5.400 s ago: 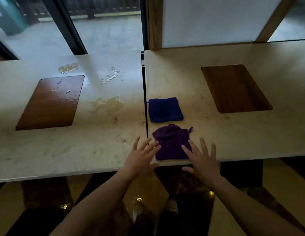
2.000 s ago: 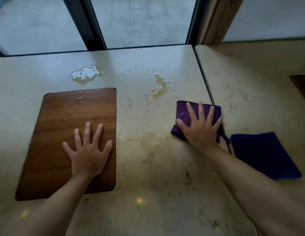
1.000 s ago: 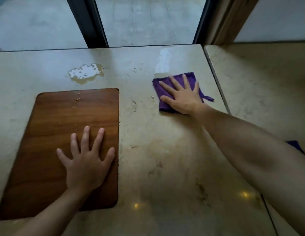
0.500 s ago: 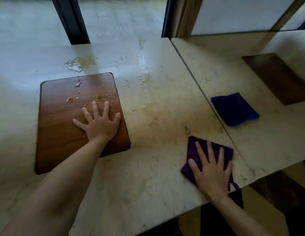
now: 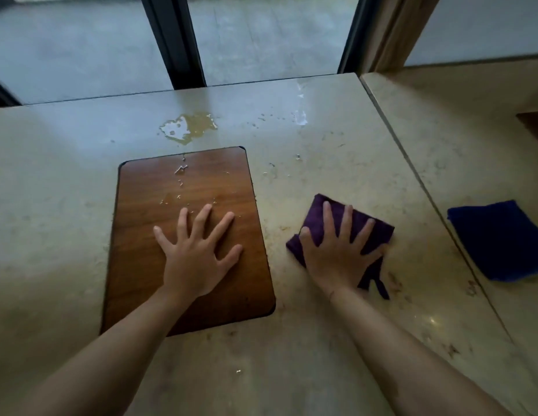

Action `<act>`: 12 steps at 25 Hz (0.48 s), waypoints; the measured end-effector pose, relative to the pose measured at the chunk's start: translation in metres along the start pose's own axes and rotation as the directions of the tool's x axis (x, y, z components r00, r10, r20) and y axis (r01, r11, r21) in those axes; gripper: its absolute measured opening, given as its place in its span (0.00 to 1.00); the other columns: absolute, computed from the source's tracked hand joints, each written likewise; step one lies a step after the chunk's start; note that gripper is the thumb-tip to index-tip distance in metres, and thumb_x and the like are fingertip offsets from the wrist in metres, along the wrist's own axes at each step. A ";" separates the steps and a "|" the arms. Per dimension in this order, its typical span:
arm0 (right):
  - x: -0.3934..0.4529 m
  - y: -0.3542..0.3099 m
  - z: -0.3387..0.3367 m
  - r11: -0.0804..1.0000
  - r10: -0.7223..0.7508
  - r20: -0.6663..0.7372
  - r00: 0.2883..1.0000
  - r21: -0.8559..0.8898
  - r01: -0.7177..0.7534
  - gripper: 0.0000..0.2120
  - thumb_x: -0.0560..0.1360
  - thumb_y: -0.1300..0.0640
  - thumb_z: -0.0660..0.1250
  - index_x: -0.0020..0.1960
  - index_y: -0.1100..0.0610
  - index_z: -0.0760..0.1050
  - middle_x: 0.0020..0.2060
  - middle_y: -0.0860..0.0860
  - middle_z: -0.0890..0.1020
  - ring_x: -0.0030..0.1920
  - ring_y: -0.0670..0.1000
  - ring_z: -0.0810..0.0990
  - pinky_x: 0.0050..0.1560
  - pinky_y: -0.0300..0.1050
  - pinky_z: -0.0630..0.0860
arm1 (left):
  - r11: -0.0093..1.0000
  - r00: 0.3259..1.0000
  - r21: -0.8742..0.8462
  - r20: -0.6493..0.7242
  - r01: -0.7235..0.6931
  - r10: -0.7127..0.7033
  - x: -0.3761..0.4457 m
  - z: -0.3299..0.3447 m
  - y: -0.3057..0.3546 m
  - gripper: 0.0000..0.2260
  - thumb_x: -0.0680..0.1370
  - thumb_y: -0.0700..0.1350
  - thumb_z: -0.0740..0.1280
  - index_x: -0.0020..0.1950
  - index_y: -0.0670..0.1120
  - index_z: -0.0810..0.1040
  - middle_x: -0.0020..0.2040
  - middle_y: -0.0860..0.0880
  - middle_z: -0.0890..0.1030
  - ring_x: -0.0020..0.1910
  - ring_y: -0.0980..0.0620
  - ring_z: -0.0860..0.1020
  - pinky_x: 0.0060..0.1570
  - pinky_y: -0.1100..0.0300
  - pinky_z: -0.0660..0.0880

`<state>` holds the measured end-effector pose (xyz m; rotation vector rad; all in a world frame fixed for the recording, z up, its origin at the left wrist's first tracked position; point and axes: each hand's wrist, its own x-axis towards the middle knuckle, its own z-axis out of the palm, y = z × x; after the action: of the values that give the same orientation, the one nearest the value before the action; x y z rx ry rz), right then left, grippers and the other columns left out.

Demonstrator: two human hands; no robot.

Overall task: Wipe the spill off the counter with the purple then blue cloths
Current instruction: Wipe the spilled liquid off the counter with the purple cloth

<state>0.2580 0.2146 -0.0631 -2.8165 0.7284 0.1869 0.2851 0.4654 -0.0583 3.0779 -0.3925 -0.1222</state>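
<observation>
- The right hand (image 5: 339, 253) lies flat, fingers spread straight, pressing on the purple cloth (image 5: 318, 214), which sits on the desk (image 5: 336, 172) just right of the wooden inlay panel (image 5: 147, 223).
- The left hand (image 5: 198, 253) rests open with fingers splayed on that panel, holding nothing.
- Small droplets (image 5: 180, 169) dot the panel's far part, ahead of the left fingertips.
- A yellowish puddle (image 5: 188, 129) sits on the desk just beyond the panel's far edge; smaller splashes (image 5: 299, 118) lie further right.
- The blue cloth (image 5: 499, 238) lies folded on the adjoining desk slab, across the seam (image 5: 411, 163), well apart from the right hand.
</observation>
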 end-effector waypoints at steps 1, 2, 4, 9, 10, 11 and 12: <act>0.029 -0.012 -0.002 1.000 0.012 -0.041 0.999 0.001 -0.012 0.36 0.74 0.29 0.43 0.80 0.40 0.46 0.81 0.51 0.49 0.78 0.66 0.42 0.69 0.79 0.41 | 1.000 1.000 0.002 0.009 0.005 -0.005 0.000 0.000 0.001 0.32 0.75 0.74 0.46 0.78 0.64 0.55 0.80 0.49 0.56 0.77 0.37 0.54 0.64 0.21 0.54; 0.058 -0.025 -0.005 1.000 0.028 -0.053 0.998 -0.003 -0.028 0.36 0.74 0.29 0.43 0.79 0.39 0.48 0.81 0.51 0.51 0.78 0.66 0.43 0.68 0.79 0.42 | 1.000 1.000 0.011 0.018 0.010 -0.010 0.001 0.000 0.001 0.33 0.75 0.74 0.46 0.78 0.64 0.55 0.80 0.49 0.56 0.78 0.37 0.54 0.64 0.21 0.54; 0.120 -0.047 -0.012 0.999 0.035 -0.011 0.999 -0.015 -0.036 0.36 0.74 0.28 0.41 0.79 0.38 0.44 0.81 0.50 0.47 0.78 0.66 0.40 0.68 0.79 0.40 | 1.000 0.999 0.014 0.028 0.027 -0.027 0.002 0.002 0.001 0.33 0.75 0.74 0.47 0.78 0.64 0.55 0.80 0.49 0.55 0.78 0.38 0.53 0.64 0.22 0.53; 0.277 -0.100 -0.038 0.999 -0.028 0.047 0.999 -0.032 0.029 0.35 0.75 0.27 0.44 0.79 0.36 0.43 0.81 0.48 0.43 0.78 0.65 0.37 0.69 0.78 0.37 | 0.999 0.995 0.017 0.096 0.035 -0.037 0.008 0.002 0.002 0.34 0.73 0.75 0.49 0.77 0.65 0.56 0.80 0.49 0.57 0.77 0.37 0.57 0.62 0.21 0.55; 0.304 -0.111 -0.044 0.999 -0.030 0.062 0.998 -0.023 0.031 0.35 0.74 0.28 0.45 0.79 0.36 0.44 0.81 0.47 0.43 0.78 0.65 0.37 0.69 0.78 0.37 | 0.999 0.994 0.022 0.106 0.029 -0.031 0.008 0.002 0.002 0.34 0.73 0.75 0.49 0.77 0.65 0.56 0.80 0.49 0.58 0.77 0.37 0.57 0.62 0.20 0.55; 0.330 -0.122 -0.050 0.999 -0.037 0.076 0.996 -0.015 0.038 0.35 0.74 0.28 0.45 0.78 0.35 0.44 0.81 0.47 0.43 0.78 0.64 0.37 0.69 0.77 0.37 | 1.000 0.994 0.013 0.105 0.028 -0.029 0.008 0.003 0.001 0.34 0.73 0.74 0.49 0.77 0.64 0.56 0.80 0.48 0.58 0.77 0.36 0.58 0.61 0.20 0.55; 0.352 -0.133 -0.052 0.998 -0.059 0.082 0.995 -0.013 0.060 0.34 0.75 0.28 0.45 0.78 0.35 0.45 0.81 0.46 0.44 0.78 0.64 0.38 0.69 0.77 0.37 | 1.000 0.995 0.009 0.090 0.030 -0.031 0.007 0.004 0.000 0.34 0.73 0.74 0.49 0.77 0.64 0.57 0.79 0.48 0.59 0.76 0.36 0.58 0.61 0.20 0.56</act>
<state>0.6326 0.1520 -0.0512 -2.8226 0.6266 0.2964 0.2912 0.4635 -0.0631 3.0943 -0.3505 -0.2621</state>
